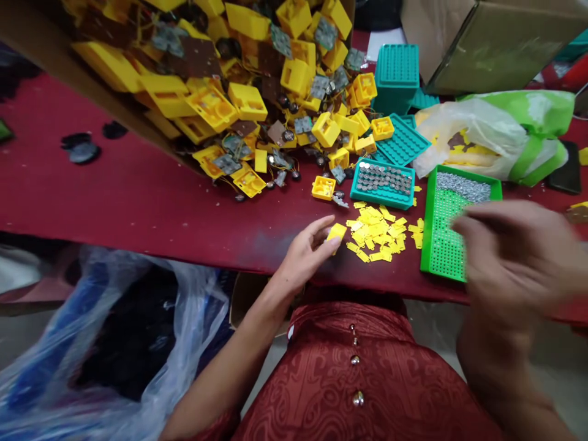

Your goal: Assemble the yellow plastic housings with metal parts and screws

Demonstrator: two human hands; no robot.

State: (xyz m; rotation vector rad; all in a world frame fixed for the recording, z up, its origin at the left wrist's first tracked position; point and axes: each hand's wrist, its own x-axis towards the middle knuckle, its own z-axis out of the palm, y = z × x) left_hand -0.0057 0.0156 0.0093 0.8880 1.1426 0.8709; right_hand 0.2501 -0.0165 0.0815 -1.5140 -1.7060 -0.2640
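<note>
You have a small yellow piece [337, 231] gripped between the thumb and fingers of your left hand [312, 245], at the centre of the frame, just above the front edge of the red worktop [138, 208]. Your right hand [519, 263], at the right of the frame, is blurred, its fingers curled; you cannot tell from here whether it holds anything.

Judging by what lies about, you seem to be partway through one piece, with much left. Just right of your left hand, many flat yellow tabs [376, 233] lie loose. Above them, rows of silver discs sit in a teal tray [382, 201], and small metal bits fill the far end of the green tray [443, 251], right of centre. In the upper left and upper middle, a large heap of yellow housings [248, 101] shows open shells, wires and grey parts, so those look unfinished. Whether the yellow pieces in the plastic bag [496, 125], upper right, are done, you cannot tell.
</note>
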